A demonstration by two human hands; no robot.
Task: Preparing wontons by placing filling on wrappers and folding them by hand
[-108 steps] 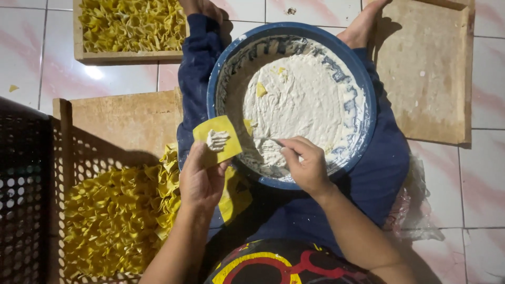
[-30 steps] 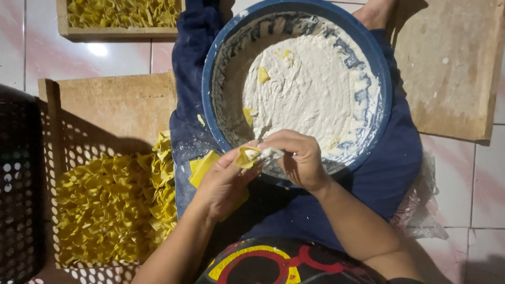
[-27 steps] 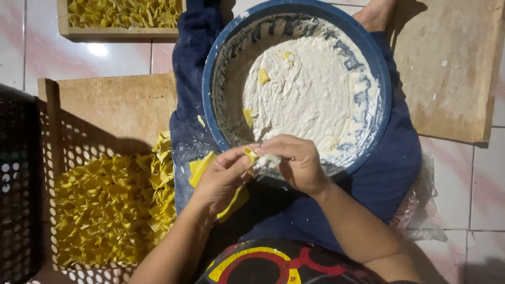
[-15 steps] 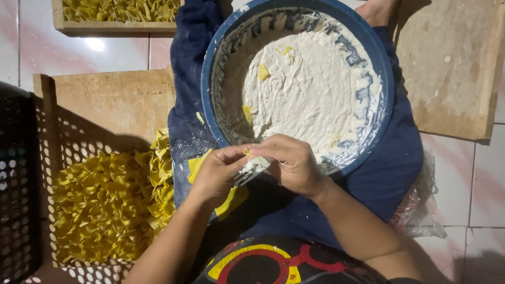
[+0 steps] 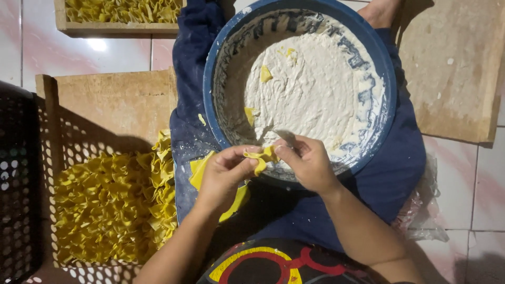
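No labels, signs or screens appear in this overhead view. The only thing that may count as packaging is a piece of clear plastic wrap or bag (image 5: 421, 210), crumpled on the pale tiled floor just beside the seated person's right thigh, near the bottom right of the picture. It is colourless and see-through, with glossy creases catching the light; part of it is tucked under the blue trouser leg. The view is too dim there to tell whether it is a bag or a loose sheet, or whether it holds anything. No printing is visible on it.
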